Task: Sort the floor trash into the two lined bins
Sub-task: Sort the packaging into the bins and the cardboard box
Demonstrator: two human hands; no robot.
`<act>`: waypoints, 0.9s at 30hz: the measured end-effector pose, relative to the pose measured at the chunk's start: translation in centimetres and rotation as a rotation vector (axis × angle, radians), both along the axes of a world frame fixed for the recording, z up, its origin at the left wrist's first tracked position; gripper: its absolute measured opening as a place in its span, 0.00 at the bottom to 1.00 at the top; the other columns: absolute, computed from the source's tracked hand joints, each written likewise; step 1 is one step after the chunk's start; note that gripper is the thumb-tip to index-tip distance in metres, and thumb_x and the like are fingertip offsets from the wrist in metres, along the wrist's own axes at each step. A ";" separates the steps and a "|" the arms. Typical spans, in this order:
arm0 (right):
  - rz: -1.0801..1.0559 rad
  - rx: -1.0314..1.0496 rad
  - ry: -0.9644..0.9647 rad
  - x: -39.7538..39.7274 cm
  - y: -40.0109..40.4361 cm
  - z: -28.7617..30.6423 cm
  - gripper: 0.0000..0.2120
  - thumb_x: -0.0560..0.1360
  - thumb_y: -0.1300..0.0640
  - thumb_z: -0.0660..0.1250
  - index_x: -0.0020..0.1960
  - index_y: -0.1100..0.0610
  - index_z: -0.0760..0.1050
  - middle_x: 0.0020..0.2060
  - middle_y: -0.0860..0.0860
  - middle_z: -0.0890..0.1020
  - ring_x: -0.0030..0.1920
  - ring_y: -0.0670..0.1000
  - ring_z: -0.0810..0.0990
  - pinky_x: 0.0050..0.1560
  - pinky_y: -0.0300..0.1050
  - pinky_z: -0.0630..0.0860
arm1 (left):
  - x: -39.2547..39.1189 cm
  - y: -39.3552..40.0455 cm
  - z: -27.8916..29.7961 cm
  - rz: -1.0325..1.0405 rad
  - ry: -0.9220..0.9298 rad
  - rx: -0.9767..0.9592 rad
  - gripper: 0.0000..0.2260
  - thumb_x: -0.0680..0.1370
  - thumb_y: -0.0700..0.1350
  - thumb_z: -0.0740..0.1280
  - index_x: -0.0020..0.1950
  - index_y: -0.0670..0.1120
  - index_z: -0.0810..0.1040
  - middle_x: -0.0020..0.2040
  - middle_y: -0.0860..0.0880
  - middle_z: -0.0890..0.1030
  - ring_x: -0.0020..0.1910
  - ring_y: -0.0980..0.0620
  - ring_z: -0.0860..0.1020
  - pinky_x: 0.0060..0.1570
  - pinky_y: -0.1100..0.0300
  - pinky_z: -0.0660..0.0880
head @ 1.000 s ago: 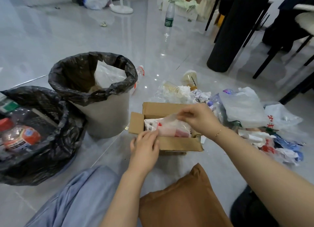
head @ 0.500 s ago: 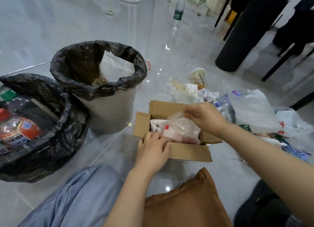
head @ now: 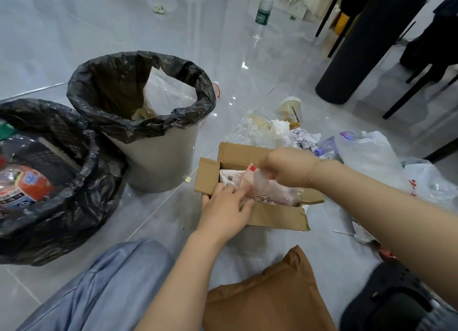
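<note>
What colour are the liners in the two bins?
Black liners, clearest in the head view.

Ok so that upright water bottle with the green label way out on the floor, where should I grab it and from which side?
Take the water bottle around its middle, at or just below the green label, coming in from the side with the hand level. It stands upright and alone on bare floor, so its round body is open all round. It looks nearly empty and light, so a top-down grab at the neck might tip it.
</note>
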State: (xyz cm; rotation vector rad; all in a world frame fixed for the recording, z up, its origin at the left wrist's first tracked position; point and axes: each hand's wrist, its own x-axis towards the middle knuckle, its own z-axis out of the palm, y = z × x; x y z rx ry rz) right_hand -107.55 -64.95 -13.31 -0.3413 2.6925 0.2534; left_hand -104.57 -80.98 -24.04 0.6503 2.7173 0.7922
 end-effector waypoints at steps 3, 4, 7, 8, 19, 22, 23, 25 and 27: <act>0.023 0.106 0.084 -0.5 -0.3 -0.5 0.10 0.72 0.68 0.57 0.42 0.53 0.67 0.33 0.47 0.67 0.40 0.53 0.72 0.28 0.40 0.59 | -0.1 -0.1 -0.2 0.018 -0.023 0.065 0.16 0.80 0.58 0.56 0.66 0.58 0.73 0.57 0.56 0.74 0.65 0.53 0.63 0.55 0.52 0.58; 0.041 0.123 0.112 -0.4 -0.5 -0.7 0.11 0.72 0.67 0.58 0.45 0.52 0.69 0.33 0.47 0.68 0.39 0.53 0.71 0.28 0.41 0.59 | -0.1 -0.1 -0.2 0.020 -0.022 0.086 0.18 0.80 0.58 0.57 0.69 0.58 0.70 0.58 0.56 0.73 0.65 0.53 0.63 0.55 0.52 0.59; 0.160 0.075 0.131 0.4 -1.2 -2.2 0.08 0.74 0.60 0.63 0.52 0.53 0.73 0.39 0.51 0.76 0.40 0.55 0.75 0.32 0.43 0.64 | 0.0 -0.2 0.0 0.037 -0.058 0.186 0.30 0.78 0.58 0.61 0.77 0.60 0.51 0.63 0.56 0.73 0.67 0.53 0.63 0.57 0.52 0.61; 0.197 0.032 0.123 0.8 -1.3 -3.0 0.06 0.75 0.57 0.63 0.51 0.54 0.74 0.41 0.52 0.78 0.41 0.56 0.77 0.33 0.44 0.66 | 0.0 -0.2 0.1 0.048 -0.097 0.209 0.34 0.78 0.58 0.62 0.78 0.60 0.46 0.64 0.55 0.72 0.68 0.53 0.62 0.60 0.52 0.61; -0.350 -0.557 0.059 1.6 1.5 -5.8 0.13 0.71 0.52 0.72 0.54 0.52 0.76 0.45 0.46 0.79 0.44 0.49 0.77 0.39 0.38 0.72 | -0.1 0.0 -0.6 0.140 -0.032 0.245 0.14 0.80 0.56 0.60 0.62 0.53 0.73 0.53 0.56 0.76 0.63 0.55 0.67 0.53 0.54 0.63; -0.510 -0.722 -0.131 2.2 1.9 -4.8 0.20 0.69 0.51 0.75 0.57 0.51 0.73 0.48 0.49 0.80 0.40 0.47 0.78 0.35 0.37 0.75 | -0.1 0.3 -0.5 0.169 -0.008 0.208 0.13 0.80 0.56 0.58 0.61 0.54 0.75 0.53 0.56 0.77 0.62 0.55 0.68 0.52 0.54 0.62; -0.530 -0.749 -0.166 2.5 2.1 -4.5 0.21 0.69 0.52 0.76 0.58 0.51 0.72 0.48 0.49 0.80 0.38 0.46 0.78 0.32 0.35 0.74 | -0.1 0.4 -0.5 0.178 0.005 0.186 0.13 0.80 0.56 0.58 0.60 0.54 0.75 0.53 0.56 0.78 0.62 0.55 0.68 0.52 0.54 0.63; -0.521 -0.732 -0.183 2.9 2.3 -4.1 0.21 0.70 0.55 0.75 0.59 0.52 0.72 0.48 0.50 0.81 0.36 0.44 0.77 0.29 0.31 0.72 | 0.0 0.6 -0.6 0.195 0.025 0.154 0.12 0.80 0.55 0.57 0.59 0.55 0.76 0.52 0.56 0.78 0.61 0.55 0.68 0.52 0.53 0.64; -0.493 -0.663 -0.162 2.8 2.7 -4.2 0.20 0.71 0.57 0.73 0.60 0.52 0.72 0.49 0.48 0.79 0.38 0.43 0.77 0.29 0.30 0.73 | 0.0 0.7 -0.7 0.203 0.034 0.143 0.11 0.80 0.55 0.57 0.57 0.55 0.76 0.51 0.56 0.79 0.60 0.54 0.69 0.51 0.53 0.64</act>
